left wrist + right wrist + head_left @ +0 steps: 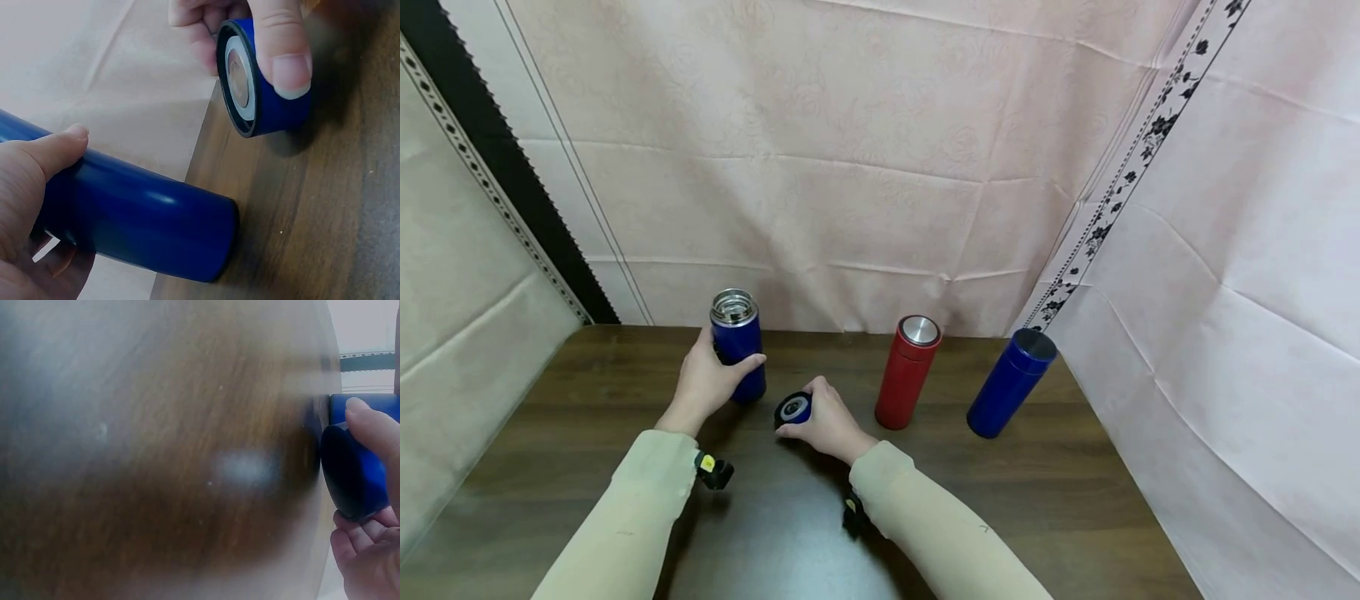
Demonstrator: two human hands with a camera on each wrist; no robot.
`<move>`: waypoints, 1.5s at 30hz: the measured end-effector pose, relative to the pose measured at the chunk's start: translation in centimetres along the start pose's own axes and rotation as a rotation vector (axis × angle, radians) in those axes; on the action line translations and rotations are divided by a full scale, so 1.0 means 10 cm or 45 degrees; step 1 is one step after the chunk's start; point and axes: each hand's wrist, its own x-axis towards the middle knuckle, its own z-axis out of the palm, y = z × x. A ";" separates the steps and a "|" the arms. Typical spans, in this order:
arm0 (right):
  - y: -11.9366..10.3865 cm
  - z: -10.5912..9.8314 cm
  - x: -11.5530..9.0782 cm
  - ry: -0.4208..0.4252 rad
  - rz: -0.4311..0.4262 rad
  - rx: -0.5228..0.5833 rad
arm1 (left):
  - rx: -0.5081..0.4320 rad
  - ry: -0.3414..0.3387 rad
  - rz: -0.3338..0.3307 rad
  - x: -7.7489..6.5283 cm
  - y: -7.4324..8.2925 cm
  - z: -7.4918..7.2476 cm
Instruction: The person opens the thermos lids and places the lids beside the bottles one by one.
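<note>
Pale green long sleeves end near small black wrist devices with yellow patches.

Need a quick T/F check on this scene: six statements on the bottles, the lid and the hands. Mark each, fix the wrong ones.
1. The left hand grips the open blue bottle. True.
2. In the head view, the red bottle stands between the open blue bottle and the capped blue bottle. True.
3. The right hand is wrapped around the red bottle. False: it holds the loose blue lid.
4. The blue lid's inside is turned away from the head camera. False: it faces that camera, with a pale ring showing.
5. The red bottle has a silver-coloured top. True.
6. The capped blue bottle lies on its side. False: it stands upright.
</note>
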 end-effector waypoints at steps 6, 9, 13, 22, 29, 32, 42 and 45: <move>0.04 0.00 0.01 -0.049 0.003 -0.001 | -0.007 0.003 -0.011 0.01 -0.03 0.03; 0.06 0.00 0.00 -0.075 0.007 0.003 | -0.011 0.005 -0.007 0.02 -0.04 0.03; 0.08 0.00 0.01 -0.087 -0.010 -0.006 | -0.012 0.006 -0.004 0.02 -0.04 0.01; 0.06 0.00 -0.04 -0.062 -0.032 -0.035 | -0.018 0.002 0.013 -0.02 0.01 -0.02; 0.09 0.05 -0.07 0.009 -0.064 -0.137 | -0.002 -0.021 -0.008 -0.02 -0.02 -0.02; 0.11 0.02 -0.14 0.039 -0.080 -0.156 | -0.008 -0.030 -0.030 -0.04 -0.05 0.00; 0.06 -0.46 -0.62 0.080 -0.187 -0.085 | -0.033 0.087 0.080 -0.28 -0.03 0.11; 0.10 -0.64 -0.79 0.100 -0.216 -0.076 | -0.066 0.110 0.125 -0.38 -0.01 0.14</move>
